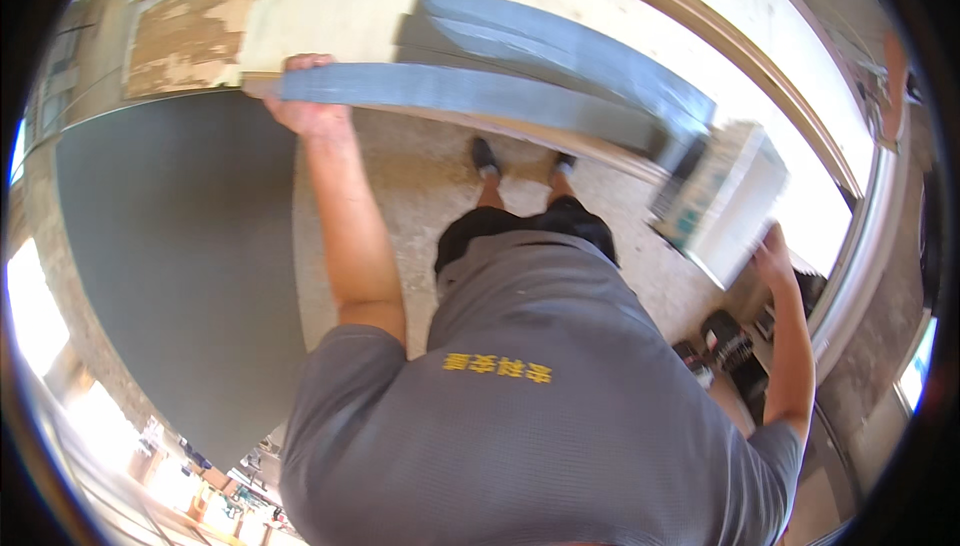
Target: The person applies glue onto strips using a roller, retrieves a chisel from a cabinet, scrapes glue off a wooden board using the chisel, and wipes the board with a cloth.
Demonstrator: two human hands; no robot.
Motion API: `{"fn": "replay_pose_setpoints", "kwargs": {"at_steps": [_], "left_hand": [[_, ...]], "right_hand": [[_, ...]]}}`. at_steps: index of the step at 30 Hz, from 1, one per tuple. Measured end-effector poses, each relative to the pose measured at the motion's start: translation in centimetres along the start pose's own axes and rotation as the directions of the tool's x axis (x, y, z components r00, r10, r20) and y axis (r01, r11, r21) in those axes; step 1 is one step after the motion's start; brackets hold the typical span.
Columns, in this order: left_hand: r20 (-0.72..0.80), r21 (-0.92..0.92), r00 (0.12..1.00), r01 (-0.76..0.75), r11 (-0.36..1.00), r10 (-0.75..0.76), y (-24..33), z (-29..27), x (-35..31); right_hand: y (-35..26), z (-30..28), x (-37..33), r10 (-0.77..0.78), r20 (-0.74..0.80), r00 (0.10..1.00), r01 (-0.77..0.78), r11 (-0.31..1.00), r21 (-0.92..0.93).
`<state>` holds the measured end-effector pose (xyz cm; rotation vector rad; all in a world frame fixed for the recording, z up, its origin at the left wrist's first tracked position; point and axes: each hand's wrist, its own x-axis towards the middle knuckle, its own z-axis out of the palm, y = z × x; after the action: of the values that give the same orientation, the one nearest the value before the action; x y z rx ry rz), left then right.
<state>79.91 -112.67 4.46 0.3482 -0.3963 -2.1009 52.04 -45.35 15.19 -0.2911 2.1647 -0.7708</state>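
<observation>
My left hand (312, 111) is closed round the left end of a long narrow board (430, 84) with a grey-blue face. Bare wood shows at its end and along its lower edge. At the right, my right hand (773, 258) grips the lower right edge of a white box-like block (738, 208), which is tilted and blurred by motion. Green marks show on the block's side. It covers the far right end of the board, so whether the two touch I cannot tell. Behind the board lies a second long piece (560, 41) with a shiny grey-blue surface.
The long pieces are at a pale worktop (330, 6) with a patchy brown section (190, 31) on its left. A large dark grey panel (180, 256) stands at my left. Black items (735, 346) sit low by my right arm. My feet are on the concrete floor (400, 171).
</observation>
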Motion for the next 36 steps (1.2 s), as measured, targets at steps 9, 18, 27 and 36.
{"fn": "replay_pose_setpoints", "kwargs": {"at_steps": [9, 18, 27, 36], "left_hand": [[-0.078, 0.172, 0.996, -0.027, 0.985, 0.041, -7.8, 11.3, 1.5], [0.045, 0.104, 0.977, 0.203, 0.974, -0.209, -26.6, 17.1, 1.1], [0.006, 0.280, 0.871, 0.470, 0.837, -0.491, -41.9, 17.6, -8.4], [-0.249, 0.720, 0.441, 0.680, 0.140, -0.862, -40.9, 11.3, -11.2]], "right_hand": [[13.2, 2.0, -11.9, 0.196, -0.302, 0.933, 0.147, 0.558, 0.817], [12.0, 7.6, -13.1, 0.241, -0.587, 0.773, 0.274, 0.708, 0.651], [10.3, 8.3, -12.4, 0.432, -0.541, 0.722, 0.177, 0.640, 0.747], [12.2, 5.0, -9.9, 0.483, -0.570, 0.665, 0.151, 0.661, 0.735]]}}
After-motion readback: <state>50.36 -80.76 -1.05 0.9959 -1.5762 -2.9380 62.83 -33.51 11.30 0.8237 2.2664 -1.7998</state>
